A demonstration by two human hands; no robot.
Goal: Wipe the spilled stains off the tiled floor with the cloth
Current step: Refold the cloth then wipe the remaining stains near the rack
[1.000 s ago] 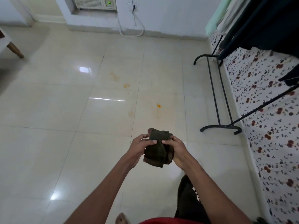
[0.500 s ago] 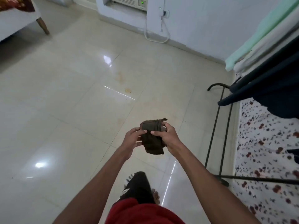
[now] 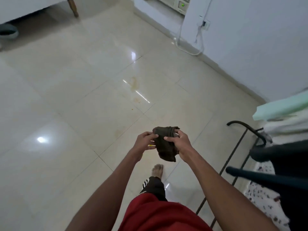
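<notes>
A dark brown folded cloth (image 3: 165,144) hangs in the air at waist height, held between both hands. My left hand (image 3: 144,142) pinches its left edge and my right hand (image 3: 180,145) grips its right side. Ahead on the glossy cream tiled floor (image 3: 75,100) lie pale orange-brown stains: a larger smear (image 3: 134,82), a fainter blotch (image 3: 137,99) below it, and a tiny orange speck (image 3: 132,109). The stains are well in front of the cloth, apart from it. A small yellow spot (image 3: 150,145) shows under my left hand.
A black metal clothes rack (image 3: 240,144) with hanging dark garments stands at the right. A white wall with a cord (image 3: 191,50) and an air conditioner (image 3: 176,4) is at the back right. A bed leg (image 3: 73,7) and a grey bowl (image 3: 8,31) sit far left. My bare foot (image 3: 157,170) is below the cloth.
The view has swung left and forward, so the stains now lie ahead to the left. I have stepped forward. Both hands still hold the cloth and have shifted their grip slightly.
</notes>
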